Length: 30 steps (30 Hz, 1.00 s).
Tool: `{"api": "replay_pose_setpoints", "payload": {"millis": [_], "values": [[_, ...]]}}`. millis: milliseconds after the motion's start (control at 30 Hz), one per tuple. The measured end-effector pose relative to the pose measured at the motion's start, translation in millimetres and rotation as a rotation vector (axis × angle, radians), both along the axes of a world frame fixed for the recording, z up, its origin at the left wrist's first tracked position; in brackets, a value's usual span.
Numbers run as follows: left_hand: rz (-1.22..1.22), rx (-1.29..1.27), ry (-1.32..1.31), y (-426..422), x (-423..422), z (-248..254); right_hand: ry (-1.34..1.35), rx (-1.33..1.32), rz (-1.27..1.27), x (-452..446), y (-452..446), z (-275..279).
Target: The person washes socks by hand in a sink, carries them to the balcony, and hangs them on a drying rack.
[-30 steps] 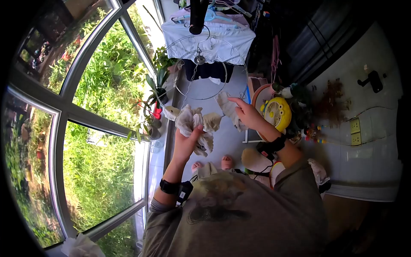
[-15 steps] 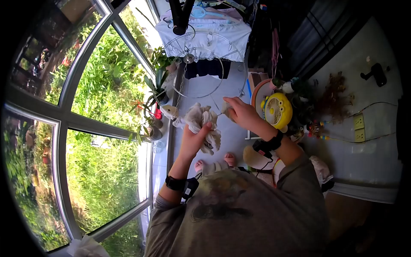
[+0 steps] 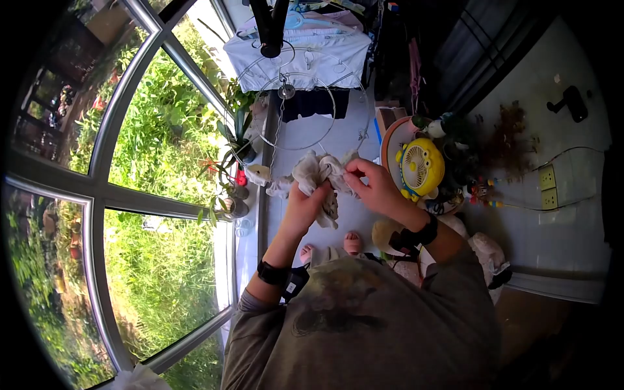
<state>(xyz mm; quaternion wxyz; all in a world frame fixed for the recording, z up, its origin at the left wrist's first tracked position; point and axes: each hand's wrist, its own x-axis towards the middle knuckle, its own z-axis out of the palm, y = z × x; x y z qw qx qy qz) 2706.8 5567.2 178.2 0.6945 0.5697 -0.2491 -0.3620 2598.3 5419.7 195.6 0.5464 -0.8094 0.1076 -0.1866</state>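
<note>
Our left hand (image 3: 304,209) is wrapped round bunched cloth (image 3: 309,173) — our right hand (image 3: 376,188) pinches its right side — the hanger (image 3: 286,91) hanging ahead of both.

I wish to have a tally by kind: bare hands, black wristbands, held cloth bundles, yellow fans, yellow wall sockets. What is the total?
Left hand and right hand: 2
Black wristbands: 2
Held cloth bundle: 1
Yellow fan: 1
Yellow wall sockets: 2
Total: 8
</note>
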Motion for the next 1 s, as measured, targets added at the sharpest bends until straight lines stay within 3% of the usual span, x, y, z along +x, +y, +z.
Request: {"api": "replay_pose_setpoints", "payload": {"millis": [67, 167, 233, 267, 367, 467, 567, 633, 667, 733, 867, 1000], "values": [[0.02, 0.003, 0.002, -1, 11, -7, -0.047, 0.137, -0.145, -4, -13, -3], [0.008, 0.044, 0.001, -3, 15, 2, -0.037, 0.07, -0.158, -11, -32, 11], [-0.028, 0.081, -0.01, -2, 14, 18, 0.075, -0.21, -0.147, -18, -41, 33], [-0.029, 0.081, -0.011, -2, 16, 15, -0.045, -0.284, -0.152, -20, -54, 32], [-0.061, 0.024, -0.214, 0, 24, 15, -0.04, -0.329, -0.083, -31, -80, 33], [-0.159, 0.109, 0.005, 1, 24, 35, -0.024, -0.477, -0.017, -38, -88, 38], [-0.182, 0.062, 0.092, 0, 27, 32, 0.193, -0.335, 0.146, -42, -96, 40], [-0.212, 0.055, 0.11, -4, 28, 34, -0.078, -0.219, 0.067, -38, -104, 30], [-0.215, 0.058, 0.108, -8, 30, 31, -0.08, -0.216, 0.063, -37, -105, 27], [-0.135, 0.113, -0.024, -19, 34, 25, -0.014, 0.139, 0.017, -35, -106, 21], [-0.019, 0.121, -0.205, -45, 42, 29, 0.024, 0.323, 0.106, -20, -110, 20], [-0.026, 0.039, 0.025, -52, 62, 13, -0.145, 0.451, 0.141, -9, -116, 23]]}}
